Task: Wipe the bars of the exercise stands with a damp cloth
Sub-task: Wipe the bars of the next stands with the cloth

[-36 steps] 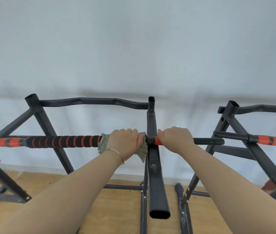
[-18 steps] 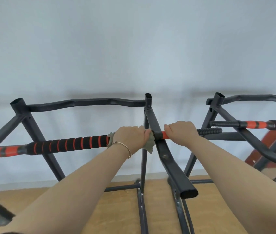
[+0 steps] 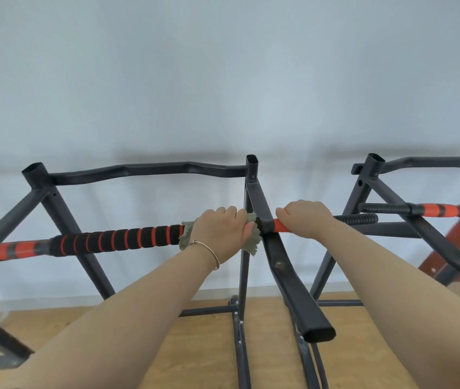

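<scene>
Item 1: exercise stand [image 3: 36,175], black metal tube frame, standing on a wooden floor [image 3: 195,346] against a pale wall [image 3: 223,80]. A wavy top rail [image 3: 144,169] runs between 2 open-ended uprights. A flat side arm [image 3: 293,290] slopes down toward the camera.

Item 2: grip bar [image 3: 116,240], horizontal, with black foam ringed in orange. It crosses the side arm at a junction. Beyond the junction it has a plain orange section, then a black ribbed end [image 3: 355,219].

Item 3: cloth [image 3: 254,242], grey-green with frayed edges. It is wrapped around the grip bar just left of the junction. Its edges stick out on both sides of the hand that holds it.

Item 4: left hand [image 3: 220,234], fingers curled over the bar and clamping the cloth against it. There is a thin bracelet [image 3: 212,254] at the wrist.

Item 5: right hand [image 3: 304,220], bare, fingers curled round the orange section just right of the junction. The 2 hands are near each other, with the side arm between them.

Item 6: second stand [image 3: 374,169], of the same build, at the right. Its own orange-and-black bar [image 3: 431,210] lies just beside the ribbed end. Whether they touch cannot be told.
</scene>
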### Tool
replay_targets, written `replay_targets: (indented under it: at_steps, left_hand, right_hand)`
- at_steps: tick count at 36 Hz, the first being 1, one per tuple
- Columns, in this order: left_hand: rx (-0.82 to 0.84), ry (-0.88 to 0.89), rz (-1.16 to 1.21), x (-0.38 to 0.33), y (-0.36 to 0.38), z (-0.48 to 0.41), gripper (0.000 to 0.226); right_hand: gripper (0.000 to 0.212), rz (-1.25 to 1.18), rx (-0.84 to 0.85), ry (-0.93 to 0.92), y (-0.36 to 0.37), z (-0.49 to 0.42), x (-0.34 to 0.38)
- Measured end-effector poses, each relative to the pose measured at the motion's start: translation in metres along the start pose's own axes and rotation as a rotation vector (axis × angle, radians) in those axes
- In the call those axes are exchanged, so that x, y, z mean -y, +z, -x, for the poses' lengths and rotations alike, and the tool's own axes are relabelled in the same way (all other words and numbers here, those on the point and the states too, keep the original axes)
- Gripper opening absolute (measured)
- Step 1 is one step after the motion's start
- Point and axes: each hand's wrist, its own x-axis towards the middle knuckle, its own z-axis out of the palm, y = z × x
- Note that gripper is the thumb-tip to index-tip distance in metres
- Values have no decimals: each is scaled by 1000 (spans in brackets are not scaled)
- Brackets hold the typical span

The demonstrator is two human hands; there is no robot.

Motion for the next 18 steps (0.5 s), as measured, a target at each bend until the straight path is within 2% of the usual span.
replay_targets:
  at_steps: [4,6,7,8,11,14,18]
  left_hand:
    - [104,-55,-35,0,-5,-4,39]
    - [232,30,-39,4,-9,-10,29]
    - [311,27,-12,7,-13,-14,23]
    - [382,-11,14,12,-17,-18,22]
    - [439,-141,60,20,-19,-20,57]
    - [293,-162,25,16,-13,-11,52]
    - [177,-131,-39,14,-4,-9,41]
  right_hand:
    - [21,70,-173,25,16,6,4]
    - [11,74,-253,54,20,8,7]
    - [12,51,-298,77,22,9,9]
    - [22,16,-361,92,26,10,12]
    - [38,-79,-537,102,34,10,15]
    - [39,-48,-441,62,26,4,12]
    - [12,53,-227,-52,17,-8,0]
